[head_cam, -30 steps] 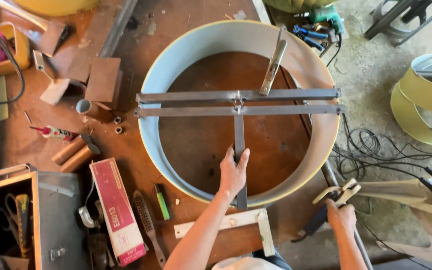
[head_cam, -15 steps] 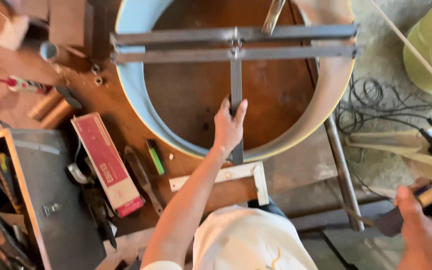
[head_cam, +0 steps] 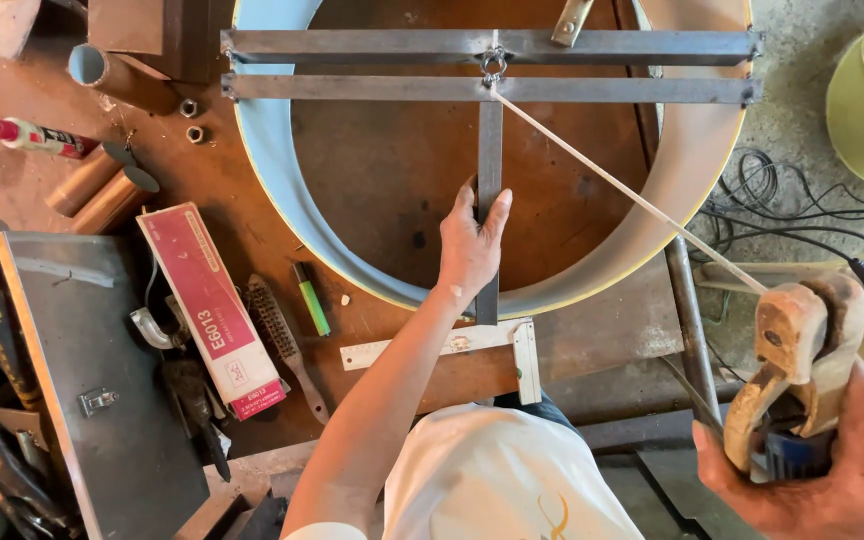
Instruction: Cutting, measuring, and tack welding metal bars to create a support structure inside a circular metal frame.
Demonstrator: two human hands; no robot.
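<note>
Two hands are in view, one near the middle of the frame and one at the lower right. Far left, a grey metal toolbox (head_cam: pixel 102 400) stands open on the table (head_cam: pixel 202 180), with one red-and-white box of welding rods (head_cam: pixel 207 305) just beside it, then one wire brush (head_cam: pixel 282 335) and one green lighter (head_cam: pixel 310 298). In the upper left lie one red-tipped sealant tube (head_cam: pixel 27 135), two copper-coloured pipe pieces (head_cam: pixel 102 190) and two small nuts (head_cam: pixel 192 120).

Toward the centre, the left hand (head_cam: pixel 472 245) reaches up from the lower edge on a straight forearm; its fingers lie flat and spread, pressing on the upright steel bar (head_cam: pixel 489 150), not wrapped around it. That bar joins two parallel cross bars (head_cam: pixel 492 65) spanning the top of one large round metal ring (head_cam: pixel 672 190), which rests on the table. One steel square (head_cam: pixel 472 345) lies below the ring, under the bar's lower end.

One thin welding rod (head_cam: pixel 632 195) runs slantwise from the bars' junction down to the lower right. There the right hand (head_cam: pixel 812 470) is closed tight around one worn electrode holder (head_cam: pixel 797 350), which clamps the rod's end.
</note>
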